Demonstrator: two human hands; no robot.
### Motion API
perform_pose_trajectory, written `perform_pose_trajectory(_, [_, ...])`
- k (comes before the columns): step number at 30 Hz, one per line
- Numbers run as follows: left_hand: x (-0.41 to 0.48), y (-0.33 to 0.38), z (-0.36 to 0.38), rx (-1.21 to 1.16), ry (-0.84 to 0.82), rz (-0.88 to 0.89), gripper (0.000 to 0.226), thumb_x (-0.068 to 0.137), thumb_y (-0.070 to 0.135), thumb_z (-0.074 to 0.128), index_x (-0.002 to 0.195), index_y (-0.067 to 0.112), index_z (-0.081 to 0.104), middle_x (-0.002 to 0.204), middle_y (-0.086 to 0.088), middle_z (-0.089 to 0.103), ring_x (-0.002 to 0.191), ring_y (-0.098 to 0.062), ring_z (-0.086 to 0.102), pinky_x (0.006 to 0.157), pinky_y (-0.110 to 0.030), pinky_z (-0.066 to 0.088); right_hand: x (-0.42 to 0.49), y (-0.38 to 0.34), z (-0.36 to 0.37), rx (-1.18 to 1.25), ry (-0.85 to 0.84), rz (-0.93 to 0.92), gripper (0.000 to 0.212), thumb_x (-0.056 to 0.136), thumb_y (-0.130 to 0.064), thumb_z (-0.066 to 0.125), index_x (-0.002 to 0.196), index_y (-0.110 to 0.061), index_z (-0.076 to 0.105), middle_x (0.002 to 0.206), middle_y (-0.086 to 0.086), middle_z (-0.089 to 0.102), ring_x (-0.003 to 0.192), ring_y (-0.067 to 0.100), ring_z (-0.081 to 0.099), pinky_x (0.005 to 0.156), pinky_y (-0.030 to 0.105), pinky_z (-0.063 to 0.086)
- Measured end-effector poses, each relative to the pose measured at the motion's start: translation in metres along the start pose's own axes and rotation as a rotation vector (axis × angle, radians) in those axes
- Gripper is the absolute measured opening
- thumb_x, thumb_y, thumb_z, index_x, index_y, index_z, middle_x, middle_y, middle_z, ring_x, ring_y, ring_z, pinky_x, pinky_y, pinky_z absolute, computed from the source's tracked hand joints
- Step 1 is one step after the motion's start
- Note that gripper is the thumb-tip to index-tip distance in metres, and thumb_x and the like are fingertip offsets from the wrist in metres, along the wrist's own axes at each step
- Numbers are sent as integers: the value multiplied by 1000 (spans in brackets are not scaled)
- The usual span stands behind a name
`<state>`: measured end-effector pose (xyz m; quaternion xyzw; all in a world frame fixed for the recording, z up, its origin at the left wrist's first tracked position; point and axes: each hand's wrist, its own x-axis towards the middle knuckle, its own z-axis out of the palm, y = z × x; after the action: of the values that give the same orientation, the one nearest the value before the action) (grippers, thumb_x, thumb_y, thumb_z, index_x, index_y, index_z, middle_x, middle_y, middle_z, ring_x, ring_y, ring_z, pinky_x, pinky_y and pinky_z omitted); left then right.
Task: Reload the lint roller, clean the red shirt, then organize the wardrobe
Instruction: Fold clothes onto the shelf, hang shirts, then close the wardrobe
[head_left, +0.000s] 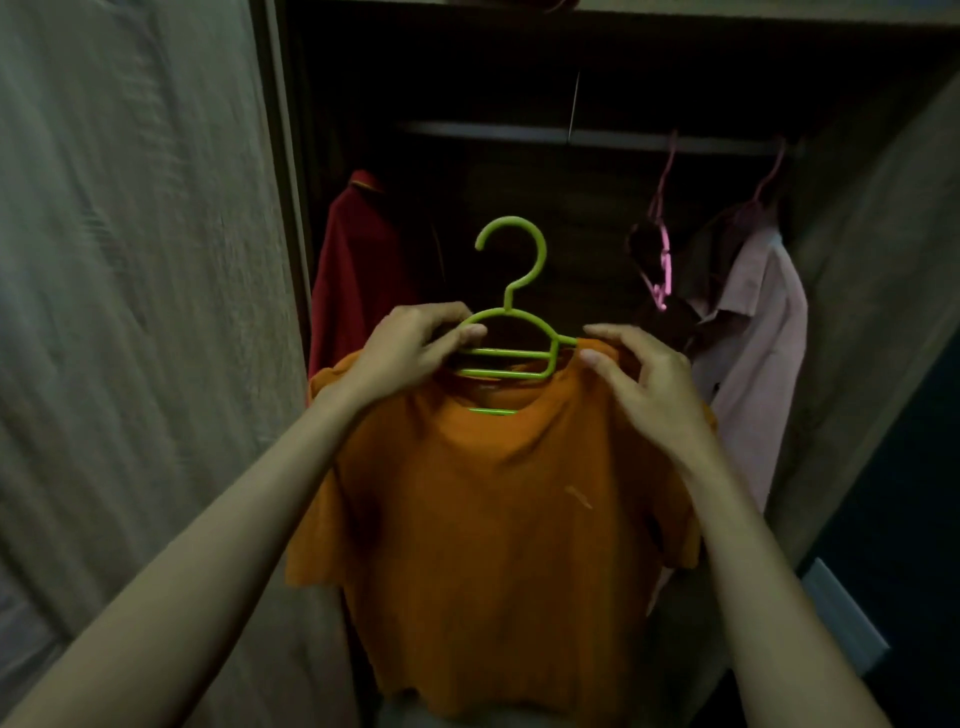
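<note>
An orange T-shirt (493, 514) hangs on a green plastic hanger (511, 291) that I hold up in front of the open wardrobe. My left hand (415, 348) grips the hanger's left shoulder and bars at the collar. My right hand (639, 374) pinches the shirt's right shoulder where the hanger's arm pokes out. The hanger's hook is free, below the wardrobe rail (571, 136). A red shirt (358, 270) hangs at the left inside the wardrobe, partly hidden behind my left hand and the orange shirt.
A pale pink shirt (753, 353) hangs on a pink hanger (769, 182) at the right of the rail, beside a second pink hanger (662, 244) with a dark garment. The wardrobe door (135, 312) stands at the left, its side wall (883, 291) at the right.
</note>
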<state>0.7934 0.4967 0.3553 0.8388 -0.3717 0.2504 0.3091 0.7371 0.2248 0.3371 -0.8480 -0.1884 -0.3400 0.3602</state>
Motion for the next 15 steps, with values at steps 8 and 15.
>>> perform_pose_trajectory(8, [9,-21,3,-8,-5,-63,26,99,33,49,119,21,61,100,8,61,93,-6,59,79,-22,46,-23,19,-18,39,10,133,13,93,-27,57,102,-27,67,96,-16,67,94,-6,59,76,3,41])
perform_pose_trajectory(15, [-24,-69,10,-113,252,-363,32,96,41,51,122,23,60,118,11,60,109,-6,55,81,-12,41,-36,30,-43,62,128,279,11,94,-27,54,101,-29,63,95,-19,63,89,-12,58,76,14,43])
